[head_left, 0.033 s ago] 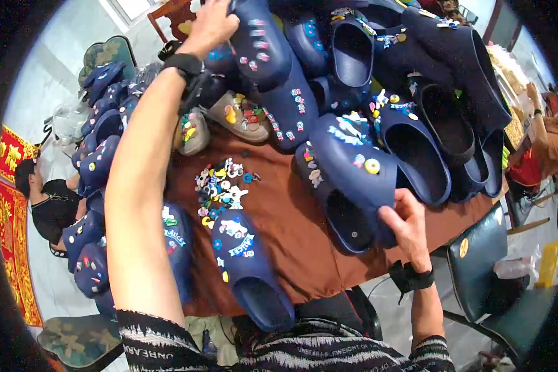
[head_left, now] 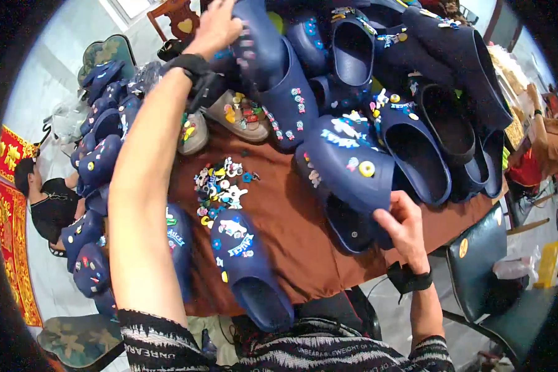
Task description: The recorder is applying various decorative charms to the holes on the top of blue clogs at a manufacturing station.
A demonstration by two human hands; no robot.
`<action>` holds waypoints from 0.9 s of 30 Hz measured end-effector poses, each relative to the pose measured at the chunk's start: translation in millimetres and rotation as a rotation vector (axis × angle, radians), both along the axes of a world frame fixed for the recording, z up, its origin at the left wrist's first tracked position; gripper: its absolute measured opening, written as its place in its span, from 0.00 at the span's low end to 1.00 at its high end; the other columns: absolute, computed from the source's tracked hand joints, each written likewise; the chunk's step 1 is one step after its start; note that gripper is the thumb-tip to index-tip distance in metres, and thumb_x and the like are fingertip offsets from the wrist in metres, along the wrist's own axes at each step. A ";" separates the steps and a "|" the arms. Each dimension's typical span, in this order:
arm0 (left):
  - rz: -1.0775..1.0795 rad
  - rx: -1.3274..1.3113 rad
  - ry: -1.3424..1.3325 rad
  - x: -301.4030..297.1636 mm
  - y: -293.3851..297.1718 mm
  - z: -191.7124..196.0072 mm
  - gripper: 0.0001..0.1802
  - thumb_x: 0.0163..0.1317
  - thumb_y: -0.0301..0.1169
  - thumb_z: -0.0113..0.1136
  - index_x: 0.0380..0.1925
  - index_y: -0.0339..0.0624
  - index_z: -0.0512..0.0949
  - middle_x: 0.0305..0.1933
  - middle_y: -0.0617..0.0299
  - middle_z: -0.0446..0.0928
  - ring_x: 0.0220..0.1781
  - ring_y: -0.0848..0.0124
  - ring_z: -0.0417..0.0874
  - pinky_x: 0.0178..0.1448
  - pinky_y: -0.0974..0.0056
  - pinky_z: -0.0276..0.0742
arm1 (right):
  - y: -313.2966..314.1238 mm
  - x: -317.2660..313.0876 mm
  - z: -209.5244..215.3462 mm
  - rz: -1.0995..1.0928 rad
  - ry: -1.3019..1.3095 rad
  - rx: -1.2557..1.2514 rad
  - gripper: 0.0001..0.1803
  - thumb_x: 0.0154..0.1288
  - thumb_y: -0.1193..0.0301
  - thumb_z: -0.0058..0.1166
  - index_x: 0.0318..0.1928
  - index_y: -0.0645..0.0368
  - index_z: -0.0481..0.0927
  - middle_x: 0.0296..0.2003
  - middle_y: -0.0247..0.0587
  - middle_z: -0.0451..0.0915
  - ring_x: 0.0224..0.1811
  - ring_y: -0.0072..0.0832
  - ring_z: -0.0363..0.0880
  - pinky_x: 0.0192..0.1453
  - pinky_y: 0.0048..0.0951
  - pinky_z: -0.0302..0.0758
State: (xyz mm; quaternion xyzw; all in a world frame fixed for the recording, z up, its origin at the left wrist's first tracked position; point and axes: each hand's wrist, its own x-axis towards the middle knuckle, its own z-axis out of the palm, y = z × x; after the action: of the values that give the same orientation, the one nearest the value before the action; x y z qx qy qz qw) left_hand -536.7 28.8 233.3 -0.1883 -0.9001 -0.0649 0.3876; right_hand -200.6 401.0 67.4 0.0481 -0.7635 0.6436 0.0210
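Note:
My left hand (head_left: 218, 26), far out at the upper left, is closed on a navy clog (head_left: 261, 53) with small charms along its side, blurred here. Just beneath it lies another navy clog (head_left: 297, 93) trimmed with candy-shaped charms. At the right, my right hand (head_left: 405, 224) pinches the edge of a tilted navy clog (head_left: 347, 161) decorated with a yellow ring charm and white figures. That clog rests over another clog (head_left: 344, 226), whose dark insole shows. Nearer me stands a charm-covered navy clog (head_left: 254, 266), with a heap of loose charms (head_left: 222, 185) beyond it.
Many navy clogs (head_left: 415, 149) crowd the right and far side of the brown-covered table (head_left: 279, 229). Beige clogs (head_left: 239, 115) sit near my left forearm, more clogs (head_left: 99, 155) line the left. A chair (head_left: 477, 254) stands at the right; another person (head_left: 53, 208) is at the left.
The clog in my left hand has shifted left and turned, baring more of the clog beneath. My right hand and its clog have moved slightly left and down.

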 end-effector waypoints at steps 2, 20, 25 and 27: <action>-0.027 0.056 -0.105 -22.8 -16.4 -36.4 0.35 0.60 0.39 0.55 0.71 0.54 0.65 0.68 0.43 0.69 0.69 0.39 0.68 0.72 0.39 0.65 | -11.1 -2.0 8.5 0.009 0.160 0.224 0.14 0.63 0.69 0.66 0.40 0.64 0.76 0.27 0.36 0.74 0.28 0.26 0.71 0.36 0.29 0.70; -0.165 0.199 -0.179 123.8 -17.9 -84.9 0.22 0.66 0.32 0.56 0.59 0.38 0.76 0.64 0.47 0.74 0.70 0.53 0.71 0.75 0.55 0.62 | -16.6 5.1 22.9 0.007 0.234 0.621 0.27 0.65 0.59 0.63 0.58 0.61 0.75 0.47 0.55 0.81 0.49 0.51 0.81 0.50 0.46 0.76; -0.065 0.268 -0.381 259.1 -39.7 -88.4 0.20 0.68 0.29 0.56 0.60 0.39 0.77 0.65 0.52 0.74 0.72 0.58 0.71 0.76 0.58 0.63 | -20.8 9.8 30.3 -0.207 0.536 0.683 0.24 0.61 0.70 0.67 0.57 0.62 0.77 0.50 0.52 0.78 0.51 0.49 0.78 0.55 0.42 0.77; -0.078 0.410 -0.371 316.6 -37.2 -84.9 0.17 0.64 0.24 0.58 0.53 0.36 0.79 0.61 0.49 0.77 0.66 0.56 0.76 0.71 0.58 0.68 | -29.4 26.6 44.3 -0.237 0.554 0.570 0.16 0.61 0.76 0.64 0.51 0.63 0.80 0.46 0.51 0.80 0.49 0.47 0.80 0.54 0.40 0.77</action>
State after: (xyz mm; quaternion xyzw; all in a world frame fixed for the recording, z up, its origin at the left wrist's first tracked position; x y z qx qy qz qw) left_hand -220.1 -8.4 148.5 -0.1254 -0.9158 -0.2937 0.2435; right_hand -174.0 371.6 111.7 0.1352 -0.8769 0.3621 0.2858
